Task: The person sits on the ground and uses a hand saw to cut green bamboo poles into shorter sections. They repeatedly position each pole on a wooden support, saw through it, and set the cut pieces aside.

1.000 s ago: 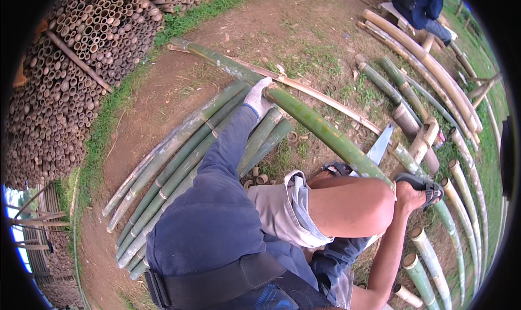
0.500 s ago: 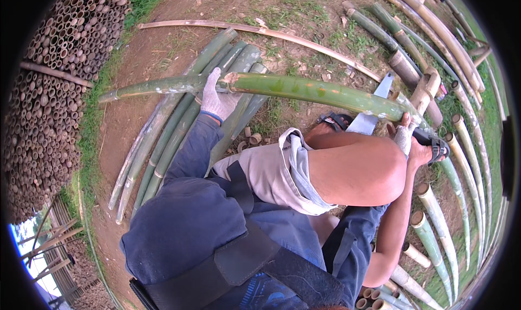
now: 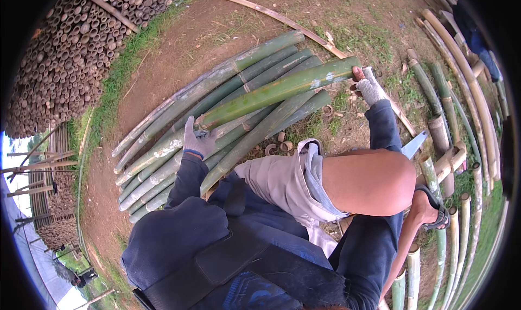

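A green bamboo pole point(image 3: 271, 94) lies slantwise over a row of cut bamboo poles point(image 3: 255, 123) on the ground. My right hand point(image 3: 371, 87), in a white knit glove with bare fingertips, grips its right end. My left hand point(image 3: 199, 139), also gloved, is closed around the same pole near a joint, its thumb on the near-left side; some of its fingers are hidden. To the right of my raised knee, a saw blade point(image 3: 414, 145) shows in part, the rest of the saw being out of sight.
A split bamboo strip point(image 3: 277, 16) lies beyond the row. Short bamboo offcuts point(image 3: 286, 146) sit near my leg. More bamboo poles point(image 3: 477, 109) and a bamboo support point(image 3: 450, 163) stand at the right. A tall stack of bamboo point(image 3: 81, 49) rises at far left. Another person's dark clothing point(image 3: 475, 36) shows at upper right.
The green pole has swung and shifted left onto the row of poles, away from the saw and my foot. My right hand has moved up and left with its end. The view has turned.
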`<move>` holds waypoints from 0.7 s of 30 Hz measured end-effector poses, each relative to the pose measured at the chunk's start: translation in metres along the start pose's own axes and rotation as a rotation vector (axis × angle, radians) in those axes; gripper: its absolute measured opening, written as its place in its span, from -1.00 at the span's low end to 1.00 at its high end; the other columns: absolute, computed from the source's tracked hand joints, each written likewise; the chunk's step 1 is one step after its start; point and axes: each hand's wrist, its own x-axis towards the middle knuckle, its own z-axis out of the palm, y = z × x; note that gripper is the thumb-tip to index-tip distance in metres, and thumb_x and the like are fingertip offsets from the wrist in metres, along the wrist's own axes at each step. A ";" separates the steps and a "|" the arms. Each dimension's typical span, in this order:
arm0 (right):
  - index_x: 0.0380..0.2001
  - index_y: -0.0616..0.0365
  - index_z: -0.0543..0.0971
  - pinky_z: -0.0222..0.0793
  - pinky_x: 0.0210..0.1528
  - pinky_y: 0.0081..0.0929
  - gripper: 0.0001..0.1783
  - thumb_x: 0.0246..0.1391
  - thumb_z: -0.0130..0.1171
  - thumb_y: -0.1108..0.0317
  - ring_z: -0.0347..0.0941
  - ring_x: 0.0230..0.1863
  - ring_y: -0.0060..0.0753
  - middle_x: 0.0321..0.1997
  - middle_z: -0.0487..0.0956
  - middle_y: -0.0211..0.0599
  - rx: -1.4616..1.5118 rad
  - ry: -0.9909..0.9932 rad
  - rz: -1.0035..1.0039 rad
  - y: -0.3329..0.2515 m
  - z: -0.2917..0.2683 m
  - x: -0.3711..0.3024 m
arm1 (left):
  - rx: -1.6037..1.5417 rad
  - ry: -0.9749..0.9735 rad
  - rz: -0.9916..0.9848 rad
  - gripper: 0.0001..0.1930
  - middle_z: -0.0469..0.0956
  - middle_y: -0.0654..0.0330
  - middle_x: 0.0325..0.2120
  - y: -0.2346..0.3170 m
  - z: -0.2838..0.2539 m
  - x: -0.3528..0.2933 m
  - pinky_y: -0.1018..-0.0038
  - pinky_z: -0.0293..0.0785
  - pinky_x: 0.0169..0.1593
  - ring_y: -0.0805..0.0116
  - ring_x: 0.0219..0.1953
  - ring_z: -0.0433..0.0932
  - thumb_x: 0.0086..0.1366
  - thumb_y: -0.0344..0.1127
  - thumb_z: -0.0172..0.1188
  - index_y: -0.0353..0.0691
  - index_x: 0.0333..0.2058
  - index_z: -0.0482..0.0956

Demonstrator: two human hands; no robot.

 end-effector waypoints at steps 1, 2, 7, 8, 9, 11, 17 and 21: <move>0.24 -0.03 0.58 0.49 -0.27 -0.44 -0.39 0.50 0.20 -0.30 0.63 -0.30 -0.53 -0.12 0.59 -0.47 -0.004 -0.042 0.018 0.000 0.010 -0.002 | -0.005 0.029 0.032 -0.43 0.69 0.04 0.14 0.008 -0.009 0.008 0.02 0.54 0.35 0.01 0.20 0.64 0.47 0.12 0.38 -0.22 0.20 0.61; 0.29 -0.04 0.57 0.51 -0.25 -0.44 -0.39 0.52 0.19 -0.27 0.65 -0.28 -0.52 -0.04 0.61 -0.46 -0.013 -0.080 0.017 0.001 0.016 -0.004 | -0.028 0.066 0.051 -0.42 0.69 0.04 0.14 0.017 -0.015 0.016 0.02 0.54 0.34 0.00 0.20 0.64 0.47 0.13 0.38 -0.22 0.21 0.61; 0.58 -0.23 0.40 0.63 -0.09 -0.44 -0.37 0.60 0.13 -0.13 0.72 -0.09 -0.45 0.43 0.53 -0.25 0.132 -0.024 -0.044 0.022 -0.004 -0.014 | -0.008 0.116 0.179 -0.45 0.67 0.08 0.18 0.060 -0.020 0.080 0.01 0.49 0.38 0.02 0.22 0.62 0.51 0.16 0.31 -0.16 0.20 0.62; 0.60 -0.29 0.36 0.64 -0.09 -0.43 -0.35 0.58 0.15 -0.13 0.72 -0.03 -0.43 0.51 0.44 -0.24 0.173 0.074 -0.011 0.028 -0.013 -0.018 | -0.014 0.106 0.188 -0.45 0.67 0.08 0.19 0.069 -0.015 0.095 0.02 0.49 0.38 0.03 0.22 0.62 0.52 0.17 0.29 -0.16 0.20 0.62; 0.63 -0.29 0.31 0.63 -0.05 -0.39 -0.25 0.52 0.22 -0.17 0.72 0.01 -0.36 0.48 0.43 -0.21 0.281 0.075 0.015 0.036 -0.026 -0.024 | -0.029 0.101 0.184 -0.45 0.67 0.09 0.19 0.076 -0.011 0.110 0.02 0.49 0.39 0.03 0.22 0.62 0.54 0.18 0.26 -0.15 0.21 0.61; 0.66 -0.29 0.23 0.65 -0.02 -0.33 -0.12 0.44 0.32 -0.20 0.72 0.06 -0.24 0.45 0.40 -0.11 0.385 0.189 0.078 0.054 -0.050 -0.047 | 0.014 0.170 0.164 -0.44 0.67 0.08 0.21 0.082 -0.002 0.134 0.02 0.50 0.38 0.04 0.23 0.61 0.56 0.20 0.22 -0.16 0.20 0.61; 0.65 -0.25 0.26 0.63 0.01 -0.28 -0.12 0.43 0.34 -0.20 0.68 0.12 -0.26 0.35 0.44 -0.22 0.324 0.242 0.270 0.122 -0.126 -0.185 | 0.385 0.320 0.183 -0.54 0.68 0.07 0.04 0.047 0.001 0.151 0.24 0.70 -0.03 0.12 -0.03 0.73 0.50 0.03 0.35 -0.23 0.11 0.60; 0.50 0.03 0.47 0.55 -0.02 -0.42 -0.38 0.58 0.20 -0.05 0.59 -0.08 -0.53 0.02 0.55 -0.48 0.117 0.286 0.329 0.122 -0.167 -0.275 | 0.923 0.204 0.462 -0.60 0.65 0.14 -0.12 -0.006 0.033 0.148 0.48 0.53 -0.46 0.35 -0.39 0.71 0.40 -0.21 0.49 -0.27 0.06 0.57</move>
